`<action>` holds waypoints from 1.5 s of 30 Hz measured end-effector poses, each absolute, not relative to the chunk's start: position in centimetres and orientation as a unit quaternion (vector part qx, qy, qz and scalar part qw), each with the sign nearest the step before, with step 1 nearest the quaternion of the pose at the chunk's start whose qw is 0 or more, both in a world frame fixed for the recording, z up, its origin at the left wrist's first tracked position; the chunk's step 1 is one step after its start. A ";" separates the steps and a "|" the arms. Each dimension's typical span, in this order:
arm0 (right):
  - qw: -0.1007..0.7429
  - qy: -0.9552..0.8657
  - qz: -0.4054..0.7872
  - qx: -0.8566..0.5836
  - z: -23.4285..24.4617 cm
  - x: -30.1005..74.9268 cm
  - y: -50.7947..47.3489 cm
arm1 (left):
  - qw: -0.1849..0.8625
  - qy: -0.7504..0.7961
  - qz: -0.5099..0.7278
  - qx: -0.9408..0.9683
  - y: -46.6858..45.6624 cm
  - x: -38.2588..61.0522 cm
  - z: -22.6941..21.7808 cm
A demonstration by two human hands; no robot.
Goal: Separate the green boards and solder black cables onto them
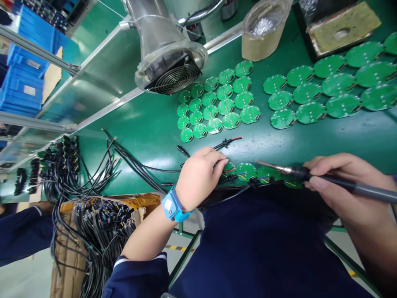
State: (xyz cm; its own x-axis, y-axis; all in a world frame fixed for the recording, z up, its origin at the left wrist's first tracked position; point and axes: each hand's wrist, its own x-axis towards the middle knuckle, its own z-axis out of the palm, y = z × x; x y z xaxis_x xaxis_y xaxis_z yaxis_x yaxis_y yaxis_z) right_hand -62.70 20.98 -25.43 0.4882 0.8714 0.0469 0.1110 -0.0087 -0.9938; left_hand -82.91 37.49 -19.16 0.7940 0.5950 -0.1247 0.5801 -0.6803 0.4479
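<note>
My right hand (338, 182) is closed around a soldering iron (313, 174), held like a pen, its metal tip pointing left over a row of round green circuit boards (246, 170) with coloured wires at the near table edge. My left hand (201, 176), with a blue wrist strap (173, 205), is curled with its fingertips pressed on the leftmost board of that row (228, 168) and its black wires. What the fingers pinch is hidden.
Two groups of round green boards lie further back: small ones (217, 103) in the middle, larger ones (328, 85) to the right. A fume extractor fan (170, 70) hangs at the back, beside a plastic tub (263, 31). Black cables (93, 198) fill a cardboard box at left. Another person's sleeve (18, 234) shows far left.
</note>
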 end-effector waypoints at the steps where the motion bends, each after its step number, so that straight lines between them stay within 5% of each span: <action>1: 0.565 -0.407 0.329 -0.638 -25.4 -62.7 21.1 | 0.226 0.314 0.002 0.922 37.5 -82.9 -19.1; 6: 0.428 -0.527 0.316 -0.663 -24.5 -63.0 22.6 | 0.229 0.315 -0.044 0.920 37.6 -82.9 -20.2; 16: 0.381 -0.565 0.287 -0.673 -24.4 -63.3 23.7 | 0.307 0.317 -0.047 0.896 37.6 -82.4 -20.6; 33: 0.402 -0.540 0.298 -0.677 -24.7 -63.2 23.4 | 0.296 0.328 -0.053 0.896 37.4 -82.2 -20.7; 40: 0.592 -0.412 0.327 -0.611 -25.4 -63.0 22.1 | 0.293 0.329 -0.057 0.896 37.6 -82.0 -20.6; 45: 0.598 -0.383 0.260 -0.654 -25.1 -63.0 20.6 | 0.299 0.336 -0.059 0.891 37.6 -82.0 -20.5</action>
State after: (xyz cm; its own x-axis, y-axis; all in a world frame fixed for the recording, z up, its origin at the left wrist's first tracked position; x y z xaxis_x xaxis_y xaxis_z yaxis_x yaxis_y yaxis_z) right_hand -63.01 20.63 -25.13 0.5714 0.8123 0.1170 0.1891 0.0084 -0.9819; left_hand -82.01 37.57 -20.49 0.7674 0.5631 -0.3067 0.6341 -0.5957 0.4930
